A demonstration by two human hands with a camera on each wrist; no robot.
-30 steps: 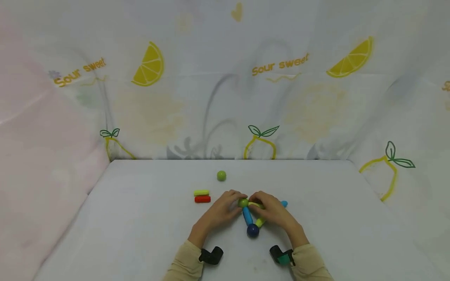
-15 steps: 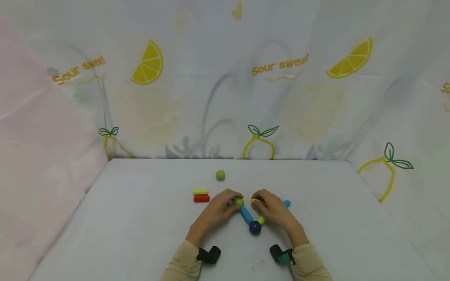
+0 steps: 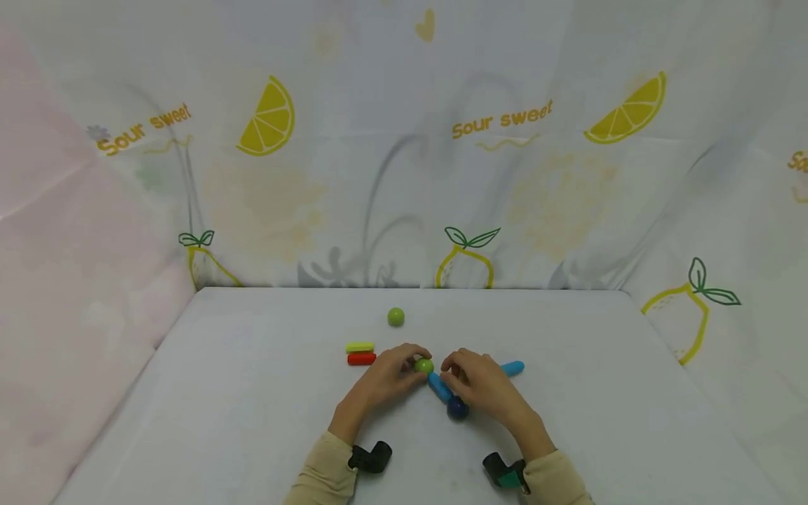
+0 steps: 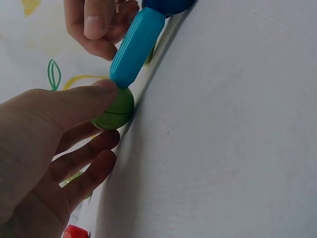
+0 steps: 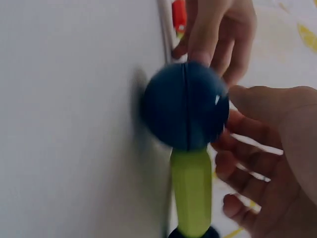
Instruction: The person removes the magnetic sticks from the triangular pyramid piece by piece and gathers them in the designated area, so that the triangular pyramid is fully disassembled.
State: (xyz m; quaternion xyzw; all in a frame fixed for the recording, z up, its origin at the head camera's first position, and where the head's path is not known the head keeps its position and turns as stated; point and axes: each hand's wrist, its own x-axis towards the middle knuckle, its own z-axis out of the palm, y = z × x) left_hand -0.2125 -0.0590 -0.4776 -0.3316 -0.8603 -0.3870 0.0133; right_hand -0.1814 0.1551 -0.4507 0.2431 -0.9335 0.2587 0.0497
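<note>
My left hand (image 3: 388,377) pinches a green ball (image 3: 424,366), thumb at its joint with a blue stick (image 4: 137,47). That stick's other end meets a dark blue ball (image 3: 457,408) low on the table. From the dark blue ball, a yellow-green stick (image 5: 191,191) runs to another dark piece (image 5: 198,233), cut off by the right wrist view's edge. My right hand (image 3: 485,384) is beside the blue stick, fingers loosely curled. Nothing shows between its thumb and fingers; whether a fingertip touches the stick I cannot tell. Beyond it another blue stick (image 3: 513,368) sticks out, partly hidden.
On the white table (image 3: 265,421), a loose green ball (image 3: 395,317) lies farther back. A yellow stick (image 3: 360,347) and a red stick (image 3: 361,359) lie side by side left of my left hand. A printed cloth (image 3: 353,175) hangs behind the table.
The green ball and left hand have shifted left, so the first blue stick slants more. My right hand has come back leftward toward that stick; the yellow stick seen at its fingers is now hidden.
</note>
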